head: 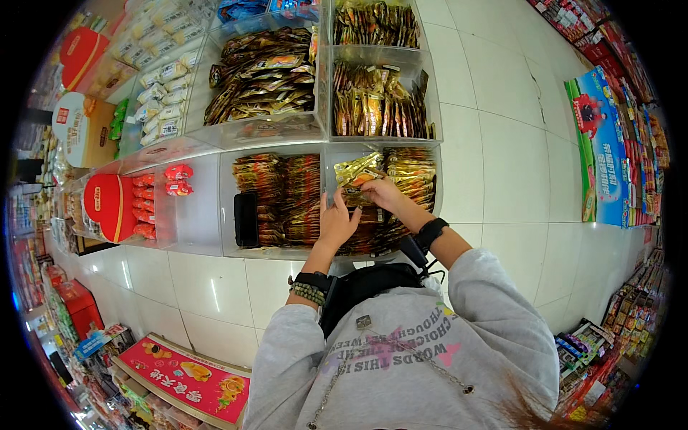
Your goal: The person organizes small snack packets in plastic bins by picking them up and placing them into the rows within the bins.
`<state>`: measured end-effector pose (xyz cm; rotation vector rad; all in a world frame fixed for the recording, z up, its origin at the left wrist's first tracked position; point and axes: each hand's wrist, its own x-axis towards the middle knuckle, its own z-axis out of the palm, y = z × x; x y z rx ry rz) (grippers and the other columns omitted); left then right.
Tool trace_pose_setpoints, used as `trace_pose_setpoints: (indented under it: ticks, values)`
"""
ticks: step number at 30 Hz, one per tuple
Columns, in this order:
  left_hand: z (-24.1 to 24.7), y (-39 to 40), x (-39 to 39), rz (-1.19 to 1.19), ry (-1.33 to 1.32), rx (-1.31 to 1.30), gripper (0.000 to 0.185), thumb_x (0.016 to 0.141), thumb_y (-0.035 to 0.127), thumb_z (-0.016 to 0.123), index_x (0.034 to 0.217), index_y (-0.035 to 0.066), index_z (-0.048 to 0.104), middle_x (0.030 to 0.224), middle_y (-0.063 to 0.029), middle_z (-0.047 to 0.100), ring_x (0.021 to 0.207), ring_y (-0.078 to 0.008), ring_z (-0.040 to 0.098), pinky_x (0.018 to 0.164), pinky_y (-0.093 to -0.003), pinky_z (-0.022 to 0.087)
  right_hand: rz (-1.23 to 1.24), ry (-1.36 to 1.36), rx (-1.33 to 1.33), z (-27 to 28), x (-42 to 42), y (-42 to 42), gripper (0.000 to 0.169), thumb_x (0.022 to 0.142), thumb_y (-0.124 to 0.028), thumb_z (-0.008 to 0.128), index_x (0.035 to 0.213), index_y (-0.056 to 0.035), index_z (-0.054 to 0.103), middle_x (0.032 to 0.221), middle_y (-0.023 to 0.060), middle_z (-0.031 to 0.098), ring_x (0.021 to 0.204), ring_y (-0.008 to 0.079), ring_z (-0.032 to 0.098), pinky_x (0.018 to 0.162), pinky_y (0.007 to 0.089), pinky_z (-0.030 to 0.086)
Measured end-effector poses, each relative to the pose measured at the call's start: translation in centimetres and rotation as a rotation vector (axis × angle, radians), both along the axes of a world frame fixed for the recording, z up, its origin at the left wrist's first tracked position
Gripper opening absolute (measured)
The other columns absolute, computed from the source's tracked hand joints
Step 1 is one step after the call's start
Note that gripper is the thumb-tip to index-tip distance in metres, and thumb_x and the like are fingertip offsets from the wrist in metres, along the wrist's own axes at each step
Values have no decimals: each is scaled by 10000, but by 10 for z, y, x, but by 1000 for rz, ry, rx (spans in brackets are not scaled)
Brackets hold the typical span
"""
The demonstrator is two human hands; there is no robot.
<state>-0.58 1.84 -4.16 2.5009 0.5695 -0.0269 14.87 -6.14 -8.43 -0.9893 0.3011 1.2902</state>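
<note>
In the head view my right hand (pixel 384 194) reaches into the front right compartment of a clear plastic display bin (pixel 326 201), its fingers closed on a gold foil snack packet (pixel 366 176). My left hand (pixel 337 220) is just left of it, fingers spread at the packet's lower left; whether it touches the packet is unclear. Under and beside the hands stand rows of gold packets (pixel 411 166) and darker packets. Left of the divider are two upright rows of brown and red packets (pixel 302 199). A black smartphone (pixel 246 219) lies at that compartment's left end.
Behind are compartments of dark gold packets (pixel 263 80) and white packets (pixel 164 102). At left, red packets (pixel 144 207) stand near a red sign (pixel 110 207). A pink display board (pixel 188 376) is at lower left. Tiled floor (pixel 510 161) separates the bins from a blue display box (pixel 604 150).
</note>
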Motion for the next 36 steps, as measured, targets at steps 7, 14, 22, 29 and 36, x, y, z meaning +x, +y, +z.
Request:
trace_pose_setpoints:
  ticks: [7, 14, 22, 29, 36]
  values:
    - [-15, 1, 5, 33, -54, 85, 334, 843, 141, 461, 1144, 1, 419, 769, -161, 607, 772, -291, 584, 1017, -438, 222, 173, -58, -98, -8, 1, 5, 267, 644, 150, 560, 873, 13, 571, 810, 84, 553, 675, 182, 520, 554, 279, 418]
    - [-15, 2, 3, -29, -20, 141, 244, 858, 76, 453, 1088, 29, 518, 833, -149, 603, 845, -275, 570, 1005, -438, 245, 609, -1444, 88, 45, 7, -21, 349, 728, 8, 566, 1072, -44, 579, 1001, 97, 611, 861, 189, 588, 709, 350, 477]
    - [-8, -2, 3, 35, -12, 129, 263, 826, 69, 498, 1077, -1, 530, 978, -166, 559, 982, -270, 516, 1004, -423, 257, 822, -1304, 39, 12, 9, -15, 286, 760, 18, 520, 1007, -74, 632, 894, 129, 633, 759, 283, 603, 728, 375, 476]
    - [-16, -1, -4, -85, -140, 318, 243, 791, 76, 510, 1006, -36, 526, 1031, -182, 499, 1042, -289, 454, 972, -454, 284, 1239, -1296, 32, 12, 12, -6, 360, 725, -16, 513, 1068, -70, 607, 993, 133, 621, 914, 289, 575, 783, 372, 461]
    - [-10, -1, -2, -116, -75, 258, 216, 822, 148, 511, 1010, 47, 545, 894, -105, 540, 895, -259, 527, 1008, -454, 237, 1424, -1760, -246, 11, 31, 26, 453, 727, -156, 623, 1160, -78, 513, 1139, 132, 514, 1074, 309, 476, 888, 410, 399]
